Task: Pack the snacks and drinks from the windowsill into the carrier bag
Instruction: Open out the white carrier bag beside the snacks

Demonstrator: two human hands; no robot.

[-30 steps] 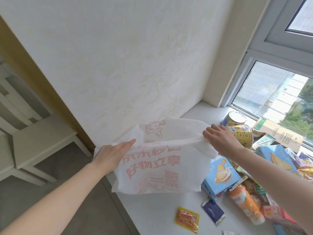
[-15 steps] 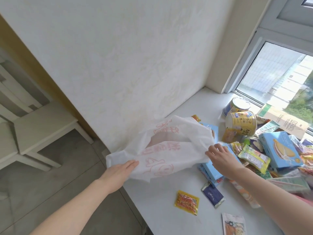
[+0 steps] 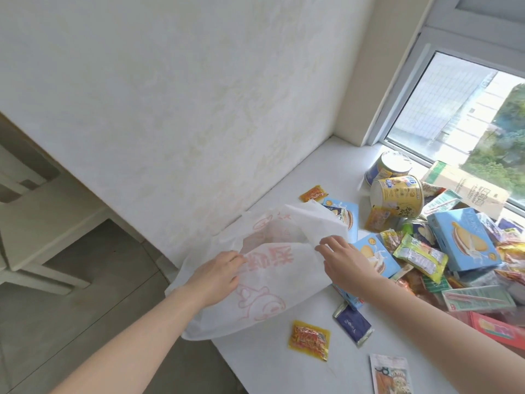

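A white carrier bag (image 3: 272, 282) with red print lies on the white windowsill (image 3: 284, 362), partly over its left edge. My left hand (image 3: 217, 275) grips the bag's near rim on the left. My right hand (image 3: 339, 258) holds the rim on the right, and the mouth gapes between them. Snacks are heaped to the right: light blue biscuit boxes (image 3: 466, 240), a yellow tub (image 3: 397, 196), a green and yellow packet (image 3: 420, 255). A small yellow sachet (image 3: 309, 339) and a dark blue sachet (image 3: 352, 325) lie loose in front.
The wall runs along the sill's left side, the window (image 3: 466, 115) at the back right. A pale chair (image 3: 37, 223) stands on the floor at the left. A printed packet (image 3: 390, 375) lies at the bottom edge and another yellow sachet (image 3: 314, 193) behind the bag.
The bag has come down from being held up spread out and now rests on the sill. Both hands have moved closer together on its rim, and the mouth is wider.
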